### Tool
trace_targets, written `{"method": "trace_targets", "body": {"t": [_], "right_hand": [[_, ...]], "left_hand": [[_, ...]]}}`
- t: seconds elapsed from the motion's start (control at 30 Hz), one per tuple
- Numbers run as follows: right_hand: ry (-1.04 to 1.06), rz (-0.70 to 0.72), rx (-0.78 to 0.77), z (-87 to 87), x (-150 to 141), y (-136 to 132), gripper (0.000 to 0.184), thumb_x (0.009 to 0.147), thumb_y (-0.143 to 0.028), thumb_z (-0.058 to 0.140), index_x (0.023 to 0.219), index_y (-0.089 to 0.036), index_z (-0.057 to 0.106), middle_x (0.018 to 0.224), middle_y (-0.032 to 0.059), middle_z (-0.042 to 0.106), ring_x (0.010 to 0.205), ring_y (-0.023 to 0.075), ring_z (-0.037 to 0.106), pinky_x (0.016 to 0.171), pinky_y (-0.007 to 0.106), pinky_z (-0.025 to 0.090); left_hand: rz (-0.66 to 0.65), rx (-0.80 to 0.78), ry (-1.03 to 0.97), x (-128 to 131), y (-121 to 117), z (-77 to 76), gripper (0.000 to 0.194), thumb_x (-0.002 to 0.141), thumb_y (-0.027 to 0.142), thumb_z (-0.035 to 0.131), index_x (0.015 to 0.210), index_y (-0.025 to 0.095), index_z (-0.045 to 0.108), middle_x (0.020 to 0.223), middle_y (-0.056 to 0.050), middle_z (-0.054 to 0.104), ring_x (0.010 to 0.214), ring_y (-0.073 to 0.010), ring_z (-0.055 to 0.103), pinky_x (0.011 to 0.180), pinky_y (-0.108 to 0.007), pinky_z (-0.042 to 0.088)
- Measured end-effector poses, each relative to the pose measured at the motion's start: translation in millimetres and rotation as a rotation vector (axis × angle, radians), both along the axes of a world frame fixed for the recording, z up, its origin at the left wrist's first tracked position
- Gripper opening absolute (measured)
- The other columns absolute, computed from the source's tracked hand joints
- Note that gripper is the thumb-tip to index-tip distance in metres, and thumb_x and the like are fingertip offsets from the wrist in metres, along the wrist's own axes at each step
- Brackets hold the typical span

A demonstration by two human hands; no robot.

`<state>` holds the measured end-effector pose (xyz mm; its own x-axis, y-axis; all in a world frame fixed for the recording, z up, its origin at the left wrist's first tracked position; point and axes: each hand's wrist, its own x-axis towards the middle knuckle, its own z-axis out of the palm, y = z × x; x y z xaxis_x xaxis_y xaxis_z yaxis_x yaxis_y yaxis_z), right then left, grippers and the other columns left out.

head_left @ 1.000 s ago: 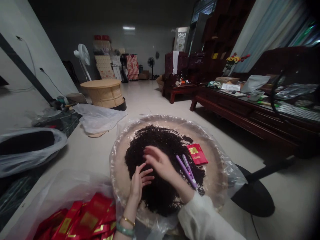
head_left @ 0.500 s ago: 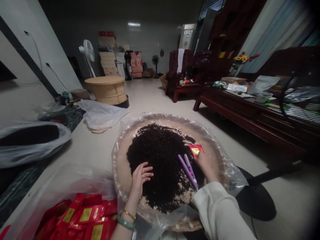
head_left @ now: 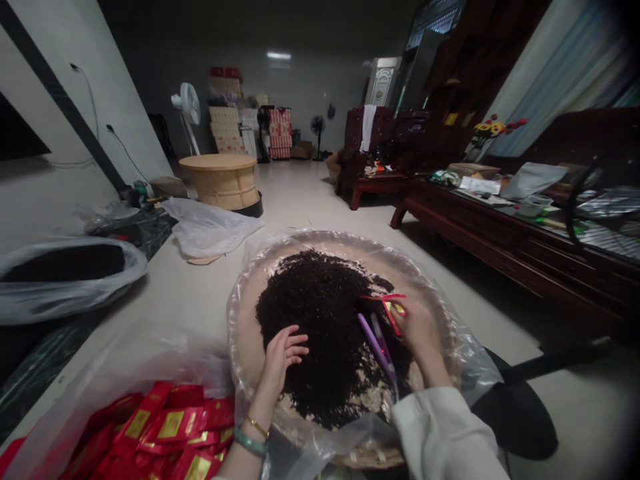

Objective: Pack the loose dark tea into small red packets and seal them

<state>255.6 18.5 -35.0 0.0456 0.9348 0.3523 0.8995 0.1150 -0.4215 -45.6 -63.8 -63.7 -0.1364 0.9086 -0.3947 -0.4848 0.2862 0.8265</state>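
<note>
My right hand (head_left: 419, 328) pinches a small red packet (head_left: 391, 312) with a gold label, tilted nearly edge-on to me above the right side of a dark heap. The heap (head_left: 310, 300) looks like loose tea leaves. It lies in a round, shallow basket (head_left: 242, 320) lined with clear plastic. Just left of and below the packet, a purple flat iron (head_left: 376, 348) rests on the leaves, its jaws slightly apart and a small red light showing. My left hand (head_left: 284, 353) hovers at the heap's near left side, fingers spread and holding nothing.
At lower left, a clear plastic bag (head_left: 165, 347) holds several filled-looking red packets (head_left: 173, 427). Another bag (head_left: 60, 293) of dark material stands farther left. A black fan base (head_left: 520, 423) sits right of the basket, below a long wooden table (head_left: 470, 220).
The red packet has turned from face-on to nearly edge-on in my right hand, which has moved slightly right. My left hand stays about where it was. The view has shifted a little.
</note>
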Motion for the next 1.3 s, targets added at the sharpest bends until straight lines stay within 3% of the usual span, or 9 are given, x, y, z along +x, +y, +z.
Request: {"method": "trace_targets", "body": {"t": [0.17,0.43,0.53,0.7,0.83,0.97,1.07,1.17,1.3], "right_hand": [[0.099,0.724,0.38,10.6,-62.8,-28.4,0.018,0.087,-0.016,0.051,0.086,-0.024,0.067,0.097,0.0057,0.072,0.111,0.0242,0.058,0.091,0.043,0.047],[0.302,1.061,0.202,27.8,-109.9,-77.3,0.027,0.079,-0.002,0.047,0.09,-0.022,0.061,0.093,0.0064,0.065,0.104,0.0199,0.058,0.088,0.037,0.052],[0.327,0.994,0.194,20.4,-114.1,-82.4,0.03,0.075,-0.004,0.046,0.093,-0.023,0.062,0.099,0.007,0.063,0.111,0.022,0.055,0.094,0.042,0.049],[0.262,0.537,0.247,-5.3,-116.1,-76.7,0.053,0.084,-0.018,0.049,0.136,-0.019,0.041,0.128,0.0167,0.05,0.12,0.0291,0.048,0.097,0.052,0.046],[0.125,0.507,0.289,-22.5,-120.4,-73.3,0.049,0.09,-0.018,0.045,0.139,-0.021,0.04,0.117,0.0141,0.059,0.111,0.0273,0.053,0.091,0.047,0.05],[-0.019,0.488,0.366,-27.8,-125.1,-75.4,0.051,0.091,-0.014,0.04,0.142,-0.017,0.036,0.127,0.0159,0.055,0.117,0.028,0.049,0.093,0.047,0.049],[-0.05,0.471,0.404,-25.7,-126.7,-77.6,0.043,0.092,-0.014,0.04,0.135,-0.016,0.046,0.123,0.0164,0.056,0.113,0.0268,0.05,0.089,0.044,0.05],[-0.035,0.431,0.447,-21.8,-126.2,-79.7,0.023,0.092,-0.019,0.046,0.106,-0.019,0.065,0.098,0.0117,0.06,0.091,0.0234,0.053,0.074,0.037,0.051],[-0.018,0.409,0.467,-18.4,-125.4,-82.3,0.021,0.091,-0.018,0.049,0.078,-0.019,0.065,0.079,0.0071,0.054,0.073,0.0193,0.047,0.06,0.03,0.044]], "left_hand": [[-0.172,-0.02,-0.093,-0.2,-0.6,0.6,0.051,0.086,0.049,0.052,0.12,0.01,0.053,0.104,-0.02,0.07,0.071,-0.0203,0.071,0.051,-0.024,0.051],[-0.2,0.256,0.136,4.8,-6.0,0.3,0.05,0.063,0.037,0.079,0.107,0.017,0.067,0.113,-0.011,0.069,0.104,-0.0241,0.063,0.088,-0.032,0.05],[-0.3,0.245,0.293,6.5,-5.9,-3.1,0.037,0.059,0.033,0.08,0.09,0.014,0.072,0.091,-0.008,0.075,0.085,-0.0224,0.067,0.079,-0.032,0.052],[-0.217,0.195,0.358,9.0,-4.9,-9.3,0.027,0.061,0.036,0.077,0.074,0.013,0.07,0.071,-0.004,0.073,0.066,-0.0179,0.066,0.062,-0.026,0.051],[-0.152,0.191,0.347,10.3,-4.1,-10.4,0.026,0.058,0.035,0.078,0.07,0.014,0.068,0.066,-0.003,0.072,0.06,-0.016,0.065,0.058,-0.024,0.05],[-0.145,0.154,0.313,10.7,-4.4,-10.1,0.027,0.058,0.036,0.078,0.07,0.014,0.066,0.062,-0.002,0.071,0.056,-0.0147,0.065,0.056,-0.023,0.049],[-0.145,0.147,0.31,11.1,-4.9,-9.1,0.026,0.06,0.036,0.077,0.069,0.015,0.064,0.061,-0.001,0.071,0.055,-0.0144,0.064,0.055,-0.023,0.049],[-0.135,0.18,0.352,12.1,-5.6,-7.9,0.022,0.061,0.033,0.074,0.067,0.015,0.064,0.061,-0.001,0.07,0.055,-0.0146,0.064,0.055,-0.023,0.049],[-0.13,0.297,0.511,14.2,-7.4,-7.9,0.013,0.063,0.028,0.07,0.064,0.016,0.065,0.062,-0.001,0.069,0.06,-0.0157,0.064,0.06,-0.024,0.05]]}}
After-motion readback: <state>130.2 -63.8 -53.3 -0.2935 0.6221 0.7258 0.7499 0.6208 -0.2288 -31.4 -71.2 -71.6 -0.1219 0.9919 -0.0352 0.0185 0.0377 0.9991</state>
